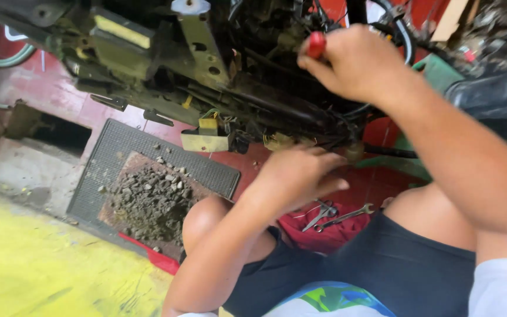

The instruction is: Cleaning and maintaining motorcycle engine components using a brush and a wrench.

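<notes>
Nearest to me: knees in dark shorts, a red cloth (330,235) on the floor between them carrying a spanner (347,216) and pliers (319,215). Left hand (300,176) just above, fingers curled loosely under the dirty machine frame (253,100); I cannot tell what its grip has hold of. Right hand (356,61) higher and farther, grip closed round a red tool handle (315,44) set against the wiring. Far left: a ribbed floor mat (118,152) bearing a gravel heap (151,202).
</notes>
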